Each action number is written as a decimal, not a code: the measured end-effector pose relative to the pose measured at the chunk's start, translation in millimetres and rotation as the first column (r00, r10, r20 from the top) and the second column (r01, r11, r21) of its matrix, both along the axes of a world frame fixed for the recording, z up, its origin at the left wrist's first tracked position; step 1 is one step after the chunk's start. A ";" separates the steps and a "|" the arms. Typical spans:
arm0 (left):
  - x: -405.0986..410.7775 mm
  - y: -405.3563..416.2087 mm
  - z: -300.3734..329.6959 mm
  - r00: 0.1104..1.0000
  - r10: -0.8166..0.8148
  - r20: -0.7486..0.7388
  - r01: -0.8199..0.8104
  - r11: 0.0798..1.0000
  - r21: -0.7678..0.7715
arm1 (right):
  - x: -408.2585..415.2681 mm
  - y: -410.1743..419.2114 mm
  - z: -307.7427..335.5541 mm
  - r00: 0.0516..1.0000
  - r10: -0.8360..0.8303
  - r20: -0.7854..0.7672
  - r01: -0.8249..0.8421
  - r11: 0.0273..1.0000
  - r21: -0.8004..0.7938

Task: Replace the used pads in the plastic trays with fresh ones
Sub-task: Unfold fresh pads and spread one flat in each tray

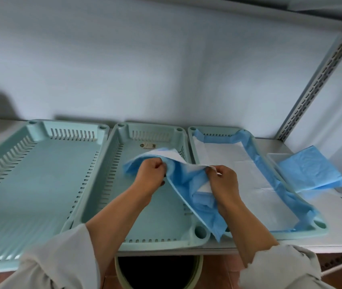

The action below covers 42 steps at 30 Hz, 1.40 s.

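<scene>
left hand (153,173): pinching the blue pad (188,180)
right hand (223,180): gripping its white edge
pad: bunched up over middle tray (95,182)

Three pale green trays sit side by side along a white shelf (332,232), their rims touching or nearly so. The left tray (3,243) has a bare floor, open from above. Over the middle tray (95,184), both hands (151,174) (223,180) and a crumpled blue pad (188,184) fill its right half; its left floor stays free. A pad (249,184) lines the right tray (320,229). Folded pads (309,170) take the shelf's right end, beside a slotted upright (312,84). A bin (159,274) opens below the shelf edge.
</scene>
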State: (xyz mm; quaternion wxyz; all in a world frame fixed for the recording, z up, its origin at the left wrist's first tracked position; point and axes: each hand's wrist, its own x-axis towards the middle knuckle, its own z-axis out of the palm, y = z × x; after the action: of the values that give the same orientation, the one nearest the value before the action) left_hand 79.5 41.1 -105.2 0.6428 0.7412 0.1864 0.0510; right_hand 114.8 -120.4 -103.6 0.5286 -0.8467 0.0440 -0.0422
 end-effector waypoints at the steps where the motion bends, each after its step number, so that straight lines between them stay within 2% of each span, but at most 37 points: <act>1: 2.6 6.8 0.2 0.997 0.059 0.058 -0.065 0.992 0.104 | 1.3 -4.1 1.8 0.997 -0.062 -0.047 0.067 0.991 0.112; 3: 5.3 24.1 3.3 0.977 0.142 0.159 -0.193 0.909 0.369 | 0.8 -13.0 9.0 0.976 -0.136 -0.172 0.196 0.894 0.403; 5: 5.2 40.1 6.1 0.961 0.177 0.212 -0.266 0.803 0.534 | -1.8 -21.4 17.0 0.946 -0.143 -0.291 0.304 0.701 0.645; 7: 5.8 51.1 2.0 0.961 0.210 0.180 -0.277 0.754 0.596 | -4.6 -29.5 20.4 0.921 -0.125 -0.368 0.373 0.555 0.743; 8: 6.1 54.2 -1.4 0.965 0.230 0.125 -0.258 0.744 0.616 | -5.6 -31.6 19.0 0.921 -0.087 -0.380 0.363 0.546 0.755; 9: 6.4 56.5 -5.1 0.969 0.239 0.056 -0.219 0.744 0.631 | -6.7 -33.0 17.4 0.924 -0.049 -0.378 0.333 0.587 0.738; 10: 6.8 58.1 -8.9 0.972 0.233 -0.025 -0.166 0.761 0.627 | -6.9 -33.0 14.1 0.929 -0.021 -0.369 0.285 0.679 0.677; 12: 7.1 54.5 -13.8 0.967 0.181 -0.179 -0.041 0.804 0.593 | -7.5 -32.3 6.5 0.952 0.007 -0.305 0.131 0.895 0.426; 13: 7.8 49.9 -13.8 0.964 0.150 -0.220 0.010 0.805 0.593 | -8.5 -30.5 4.2 0.969 0.020 -0.247 0.055 0.955 0.292; 15: 10.1 32.7 -9.0 0.979 0.088 -0.184 0.049 0.776 0.629 | -11.1 -25.8 2.4 0.988 0.060 -0.144 -0.052 0.997 0.062; 16: 10.8 20.8 -5.1 0.989 0.033 -0.145 0.062 0.794 0.604 | -12.6 -22.9 1.6 0.989 0.094 -0.116 -0.096 0.995 -0.012; 17: 10.1 8.2 -1.2 0.992 -0.027 -0.124 0.085 0.869 0.488 | -14.4 -19.9 1.3 0.985 0.131 -0.108 -0.138 0.989 -0.057; 18: 8.0 -4.1 1.9 0.988 -0.076 -0.132 0.112 0.952 0.286 | -15.5 -17.3 -0.3 0.981 0.163 -0.110 -0.172 0.982 -0.079; 19: 3.3 -16.3 5.3 0.977 -0.128 -0.168 0.139 0.989 0.057 | -17.5 -14.2 -1.3 0.975 0.189 -0.118 -0.199 0.977 -0.080; 20: -1.1 -26.2 6.9 0.964 -0.177 -0.200 0.154 0.980 -0.124 | -19.2 -11.1 -2.6 0.970 0.208 -0.125 -0.218 0.974 -0.068; 21: -4.0 -33.1 5.5 0.954 -0.207 -0.216 0.163 0.965 -0.203 | -21.1 -8.1 -3.5 0.965 0.228 -0.134 -0.236 0.970 -0.053; 24: -7.0 -41.2 0.7 0.970 -0.173 -0.169 0.122 0.953 -0.277 | -25.4 -0.8 -3.6 0.947 0.272 -0.169 -0.274 0.962 0.012; 28: -6.6 -38.4 -1.5 0.978 -0.132 -0.164 0.086 0.962 -0.258 | -29.8 1.8 -0.8 0.917 0.310 -0.251 -0.291 0.950 0.111; 32: -6.7 -32.9 -4.8 0.973 -0.063 -0.220 0.012 0.974 -0.225 | -29.8 3.0 -2.2 0.916 0.303 -0.262 -0.280 0.952 0.119; 34: -5.3 -22.9 -4.2 0.984 0.008 -0.175 -0.023 0.997 -0.079 | -27.2 2.6 -3.6 0.927 0.268 -0.264 -0.251 0.963 0.098; 36: -5.1 -6.4 -2.9 0.995 0.040 -0.093 -0.020 0.979 0.204 | -25.2 2.1 -4.4 0.938 0.241 -0.249 -0.221 0.970 0.105; 38: -10.7 8.4 4.5 0.999 0.011 -0.038 0.010 0.857 0.516 | -25.1 4.0 -4.2 0.949 0.233 -0.210 -0.221 0.972 0.080; 39: -15.6 15.0 8.8 1.000 -0.015 -0.015 0.021 0.780 0.625 | -25.9 7.7 -3.8 0.953 0.237 -0.187 -0.228 0.971 0.068; 42: -29.3 28.5 21.3 0.999 -0.039 -0.006 0.027 0.549 0.835 | -29.8 21.7 -2.8 0.953 0.272 -0.132 -0.266 0.962 0.063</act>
State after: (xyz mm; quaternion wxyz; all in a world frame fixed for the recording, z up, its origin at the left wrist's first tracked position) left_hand 50.3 69.7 -83.9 0.2163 0.9605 0.1218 0.1261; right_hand 85.0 -98.7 -106.4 0.5436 -0.8337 -0.0339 0.0906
